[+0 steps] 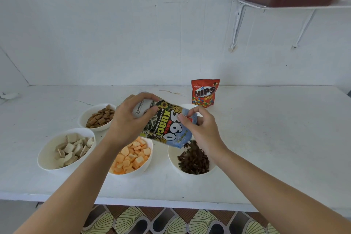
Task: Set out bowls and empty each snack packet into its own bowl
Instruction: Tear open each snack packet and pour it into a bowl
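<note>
Head view, entry by item.

Left hand: fingers curled round the closed bottom end of the sunflower-seed packet, gripped from above.

Right hand: thumb and forefinger pinched on the upper corner of the packet's opened end; remaining fingers loosely bent.

Sunflower-seed packet: held in the air, directly above the far-left edge of the seed bowl. Long axis laid roughly left to right, tipped downward at the right. Mouth turned right and down, its lowest corner over the seed bowl.

Seed bowl: white, holding a heap of dark striped seeds; a few are seen at the packet's mouth.

Bowls left of the seed bowl, three counted:
- just beside it, orange and cream pieces;
- farther left, pale square pieces;
- left and behind, small brown pieces.

A white rim is seen behind the seed bowl, mostly hidden; contents cannot be told.

Red Nips packet: stood upright behind the seed bowl, near the wall.

All are set on a white counter.

Totals: hands two, packets two, filled bowls four.
</note>
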The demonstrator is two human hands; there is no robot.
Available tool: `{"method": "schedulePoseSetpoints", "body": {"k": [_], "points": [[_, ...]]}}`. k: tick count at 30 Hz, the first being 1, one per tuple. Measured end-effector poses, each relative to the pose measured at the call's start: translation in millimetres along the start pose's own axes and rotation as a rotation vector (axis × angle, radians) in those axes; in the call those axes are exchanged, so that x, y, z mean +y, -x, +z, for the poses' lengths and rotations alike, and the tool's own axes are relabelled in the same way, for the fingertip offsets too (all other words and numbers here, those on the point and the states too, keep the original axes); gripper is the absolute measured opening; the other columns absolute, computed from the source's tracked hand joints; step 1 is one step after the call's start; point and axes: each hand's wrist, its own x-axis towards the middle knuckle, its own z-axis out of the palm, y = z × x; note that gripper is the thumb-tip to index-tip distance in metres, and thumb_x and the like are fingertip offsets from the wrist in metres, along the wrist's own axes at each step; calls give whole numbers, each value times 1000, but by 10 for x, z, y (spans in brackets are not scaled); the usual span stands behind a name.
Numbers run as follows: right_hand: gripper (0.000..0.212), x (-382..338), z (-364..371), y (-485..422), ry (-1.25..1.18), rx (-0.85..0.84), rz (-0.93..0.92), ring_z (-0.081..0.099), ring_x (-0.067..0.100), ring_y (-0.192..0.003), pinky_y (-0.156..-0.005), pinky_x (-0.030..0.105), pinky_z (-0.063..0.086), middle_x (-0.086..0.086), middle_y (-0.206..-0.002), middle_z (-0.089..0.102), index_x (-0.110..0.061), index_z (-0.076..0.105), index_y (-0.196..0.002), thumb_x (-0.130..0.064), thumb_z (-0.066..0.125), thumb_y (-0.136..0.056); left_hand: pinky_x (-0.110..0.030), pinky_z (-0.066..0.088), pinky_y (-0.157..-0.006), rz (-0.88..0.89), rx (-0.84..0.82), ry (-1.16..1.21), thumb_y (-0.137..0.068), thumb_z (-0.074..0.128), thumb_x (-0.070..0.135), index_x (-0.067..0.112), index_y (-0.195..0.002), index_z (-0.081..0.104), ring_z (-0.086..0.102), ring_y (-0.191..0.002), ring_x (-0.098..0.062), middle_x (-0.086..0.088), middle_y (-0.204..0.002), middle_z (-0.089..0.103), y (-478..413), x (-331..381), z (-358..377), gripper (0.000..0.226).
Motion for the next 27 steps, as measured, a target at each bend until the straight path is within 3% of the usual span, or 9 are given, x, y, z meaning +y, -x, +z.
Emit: {"method": "schedulePoseSetpoints", "body": {"k": [8,11,15,21,27], "points": [[26,-84,0,-66,16,11,-125,75,21,-85,-63,43,62,13,-94,73,-16,52,-90,-30,74,-88,-43,60,-64,112,143,-54,-94,66,30,43,-106,65,62,-89,-11,1,-97,61,55,68,23,18],[24,32,-15,-48,57,13,-93,74,18,-89,-64,40,62,10,-98,73,-18,53,-91,-34,71,-90,-41,60,-65,79,105,-80,-95,66,29,41,-108,66,63,-90,-10,3,-99,63,56,16,49,17],[27,216,-35,-19,117,-18,-24,74,17,-91,-71,47,62,6,-101,74,-24,51,-91,-46,67,-90,-37,61,-67,38,41,-115,-93,68,28,43,-108,67,66,-91,-8,8,-101,67,59,-32,89,21],[32,390,-85,3,263,-46,41,73,12,-87,-69,35,62,5,-99,74,-23,48,-93,-53,59,-92,-36,58,-71,6,-43,-170,-93,68,30,43,-108,67,64,-90,-9,9,-98,66,97,-60,201,20],[35,364,-96,-23,246,-45,39,74,12,-85,-70,42,62,4,-97,75,-24,48,-94,-57,59,-90,-33,58,-68,27,-42,-162,-92,68,25,44,-104,67,64,-89,-7,12,-97,66,47,44,181,23]]}}
